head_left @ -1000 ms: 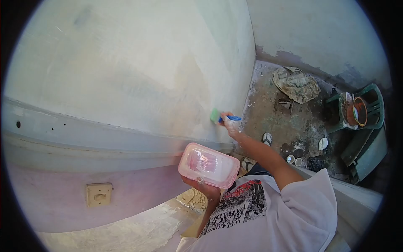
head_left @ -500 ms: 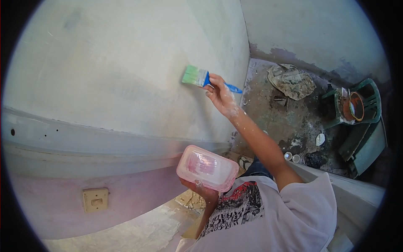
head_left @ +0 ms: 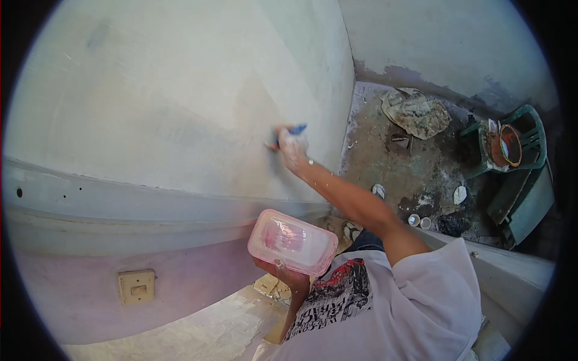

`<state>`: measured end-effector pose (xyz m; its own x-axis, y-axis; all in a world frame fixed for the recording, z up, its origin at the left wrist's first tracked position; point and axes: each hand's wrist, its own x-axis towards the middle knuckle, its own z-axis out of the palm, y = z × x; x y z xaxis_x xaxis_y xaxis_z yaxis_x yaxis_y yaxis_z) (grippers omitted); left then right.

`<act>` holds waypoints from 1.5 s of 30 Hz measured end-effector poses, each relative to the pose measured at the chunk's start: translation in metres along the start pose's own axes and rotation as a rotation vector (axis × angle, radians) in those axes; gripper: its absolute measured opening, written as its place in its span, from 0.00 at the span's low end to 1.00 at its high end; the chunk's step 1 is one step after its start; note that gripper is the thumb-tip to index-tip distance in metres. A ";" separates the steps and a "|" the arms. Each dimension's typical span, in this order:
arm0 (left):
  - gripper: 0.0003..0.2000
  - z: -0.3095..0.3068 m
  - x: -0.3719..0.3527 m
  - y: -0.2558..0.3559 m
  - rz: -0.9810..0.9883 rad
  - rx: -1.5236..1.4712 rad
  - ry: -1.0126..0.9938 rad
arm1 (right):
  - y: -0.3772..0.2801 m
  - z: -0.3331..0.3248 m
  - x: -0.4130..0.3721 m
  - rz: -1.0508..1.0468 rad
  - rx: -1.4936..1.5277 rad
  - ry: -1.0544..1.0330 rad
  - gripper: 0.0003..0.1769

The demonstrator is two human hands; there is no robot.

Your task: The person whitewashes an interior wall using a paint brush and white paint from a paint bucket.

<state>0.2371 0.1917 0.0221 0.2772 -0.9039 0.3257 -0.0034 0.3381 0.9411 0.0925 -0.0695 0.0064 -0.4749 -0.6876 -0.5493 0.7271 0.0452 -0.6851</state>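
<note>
My right hand (head_left: pixel 290 143), smeared with white, is closed around a paintbrush (head_left: pixel 297 129) against the pale wall (head_left: pixel 180 102). The brush's blue handle shows above my fingers, while its bristles are hidden or blurred. A darker, damp-looking patch spreads over the wall near the brush. Lower down, my left hand (head_left: pixel 286 275) holds a pink rectangular plastic tub (head_left: pixel 260 240) from beneath. White liquid lies in the tilted tub, with light glinting inside it.
A ledge (head_left: pixel 150 201) runs along the wall above a light switch (head_left: pixel 136 287). On the stained floor to the right lie a crumpled sack (head_left: pixel 415 113) and two small cups (head_left: pixel 413 220). Behind them stands a green plastic chair (head_left: pixel 532 141) with an orange bucket (head_left: pixel 507 147) on it.
My right hand has moved down and left with the paintbrush, turning so the green bristles no longer show. The tub in my left hand has shifted slightly left.
</note>
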 end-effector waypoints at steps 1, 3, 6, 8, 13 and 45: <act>0.44 -0.001 0.000 0.002 0.028 0.031 -0.036 | -0.029 0.006 -0.014 -0.079 0.151 -0.156 0.10; 0.44 0.003 0.002 -0.001 0.056 0.041 -0.065 | -0.090 0.009 -0.031 -0.159 0.310 -0.462 0.11; 0.44 -0.007 -0.002 -0.010 -0.046 -0.052 -0.065 | -0.137 0.001 -0.052 -0.199 0.362 -0.686 0.13; 0.45 -0.016 -0.002 -0.016 -0.046 -0.092 -0.067 | -0.120 0.000 -0.042 -0.289 0.416 -0.739 0.14; 0.45 -0.002 0.006 0.003 -0.064 -0.132 -0.073 | 0.077 -0.076 0.038 -0.138 0.267 -0.454 0.15; 0.39 -0.007 0.007 -0.047 -0.349 -0.458 -0.248 | 0.024 -0.264 0.024 -0.055 -0.100 -0.286 0.20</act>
<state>0.2458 0.1713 -0.0207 -0.0436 -0.9967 0.0691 0.4747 0.0402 0.8793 -0.0319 0.1066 -0.1496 -0.3431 -0.8665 -0.3625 0.6448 0.0634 -0.7618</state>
